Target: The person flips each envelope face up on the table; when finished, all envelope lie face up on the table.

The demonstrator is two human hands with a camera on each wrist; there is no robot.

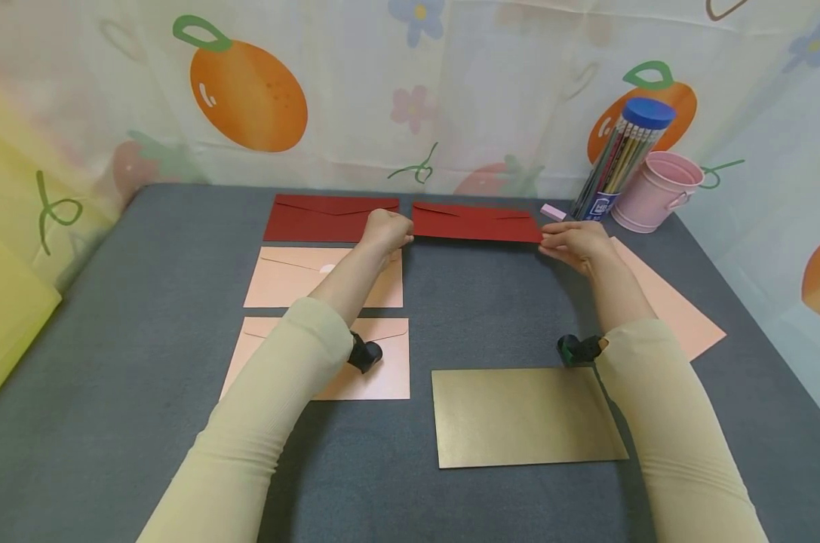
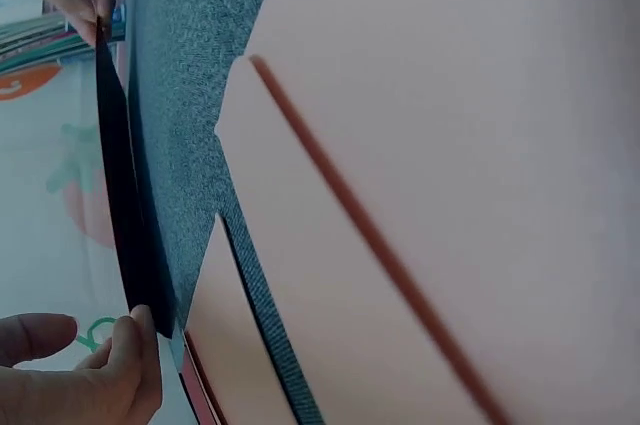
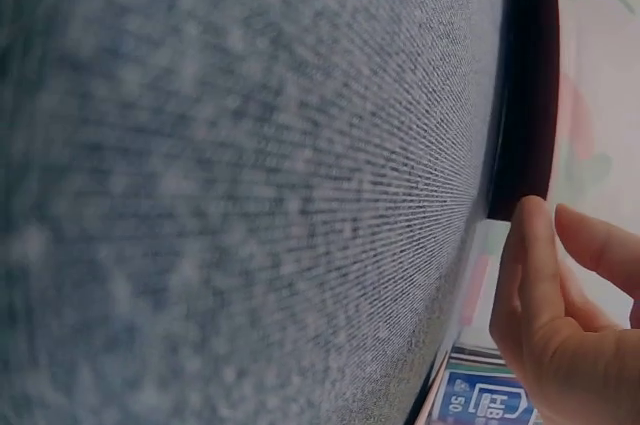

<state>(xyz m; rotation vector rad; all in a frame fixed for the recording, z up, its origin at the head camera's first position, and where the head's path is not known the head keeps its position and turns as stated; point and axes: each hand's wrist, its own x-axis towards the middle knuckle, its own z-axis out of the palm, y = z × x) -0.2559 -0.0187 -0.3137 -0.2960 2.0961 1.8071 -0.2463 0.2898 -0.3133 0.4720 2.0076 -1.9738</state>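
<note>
A red envelope (image 1: 474, 222) at the back of the table spans the space between my two hands, its near edge slightly bowed above the surface. The left hand (image 1: 387, 230) pinches its left end. On the right, my right hand (image 1: 575, 243) holds the other end, with thumb and fingertips at the corner in the right wrist view. From the left wrist view the envelope shows as a dark, thin strip. Left of it lies a second red envelope (image 1: 328, 217). Below that are two pale pink envelopes, one (image 1: 287, 275) with a white round seal, and a nearer one (image 1: 382, 369) partly under my left arm.
A gold envelope (image 1: 518, 422) lies near the front, beside my right forearm. Another pink sheet or envelope (image 1: 674, 309) is partly hidden by the right arm. Back right stand a pencil tub (image 1: 620, 162), a pink bucket (image 1: 661, 188) and a small pink eraser-like block (image 1: 553, 213).
</note>
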